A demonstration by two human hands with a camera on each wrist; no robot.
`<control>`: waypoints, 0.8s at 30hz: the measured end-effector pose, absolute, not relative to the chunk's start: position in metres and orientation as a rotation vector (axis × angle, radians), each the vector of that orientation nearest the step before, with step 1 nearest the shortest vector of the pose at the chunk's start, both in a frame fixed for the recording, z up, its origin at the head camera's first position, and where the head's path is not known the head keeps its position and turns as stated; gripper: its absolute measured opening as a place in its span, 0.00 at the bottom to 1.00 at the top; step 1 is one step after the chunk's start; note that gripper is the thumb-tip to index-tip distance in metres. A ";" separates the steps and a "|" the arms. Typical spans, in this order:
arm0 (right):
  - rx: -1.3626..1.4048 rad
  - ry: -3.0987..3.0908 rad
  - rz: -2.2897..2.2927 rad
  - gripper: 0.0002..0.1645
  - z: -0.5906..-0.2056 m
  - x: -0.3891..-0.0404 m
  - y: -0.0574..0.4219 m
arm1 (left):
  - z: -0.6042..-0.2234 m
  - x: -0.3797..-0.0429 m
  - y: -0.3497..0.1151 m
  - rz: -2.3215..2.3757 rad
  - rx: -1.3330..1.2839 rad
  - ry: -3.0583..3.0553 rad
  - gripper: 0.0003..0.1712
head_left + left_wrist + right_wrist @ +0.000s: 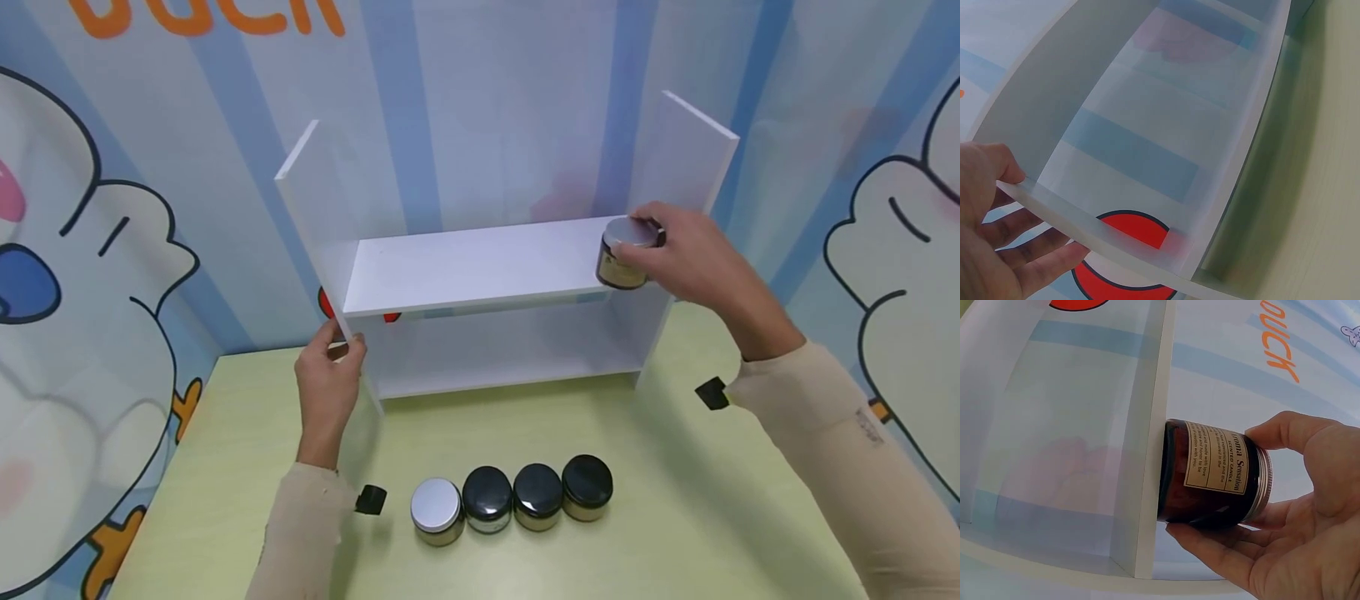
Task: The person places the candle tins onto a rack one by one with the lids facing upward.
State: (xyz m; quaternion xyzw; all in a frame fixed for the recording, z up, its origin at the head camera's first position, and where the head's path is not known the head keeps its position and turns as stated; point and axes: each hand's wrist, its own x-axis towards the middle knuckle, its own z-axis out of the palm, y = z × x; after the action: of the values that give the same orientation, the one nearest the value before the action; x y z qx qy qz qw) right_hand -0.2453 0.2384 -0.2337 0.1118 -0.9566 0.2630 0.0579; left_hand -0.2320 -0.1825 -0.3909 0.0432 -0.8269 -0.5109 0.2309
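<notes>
In the head view a small white shelf unit [480, 265] stands on the table. My right hand [690, 254] grips a scented candle jar [621, 271] at the right end of its upper board. The right wrist view shows the jar's dark amber glass, a cream label [1216, 457] and a silver lid [1264, 484]; its base is at the board's front edge. My left hand [328, 387] pinches the front edge of the unit's left side panel [1079, 228], thumb on the inner face and fingers outside.
In front of the shelf a row of jars stands on the pale table [675, 500]: a silver-lidded jar [437, 508] at left, then black-lidded ones, ending at a black-lidded jar [587, 483]. A cartoon-printed backdrop [495, 108] rises behind.
</notes>
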 end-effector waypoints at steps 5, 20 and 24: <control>0.342 -2.936 0.770 0.44 -0.230 -0.248 0.237 | -0.390 -0.232 -0.182 -1.406 0.125 -2.273 0.26; 0.374 -3.058 0.688 0.42 -0.214 -0.258 0.237 | -0.392 -0.233 -0.182 -1.419 0.125 -2.263 0.25; 0.392 -3.047 0.657 0.36 -0.215 -0.258 0.237 | -0.392 -0.232 -0.181 -1.423 0.126 -2.268 0.25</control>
State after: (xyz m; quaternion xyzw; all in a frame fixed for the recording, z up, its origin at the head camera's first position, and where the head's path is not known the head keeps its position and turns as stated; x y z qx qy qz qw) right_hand -0.2583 0.2365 -0.2147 0.1249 -0.9699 0.2092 0.0001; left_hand -0.2316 -0.1814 -0.3922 0.0456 -0.8237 -0.5169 0.2287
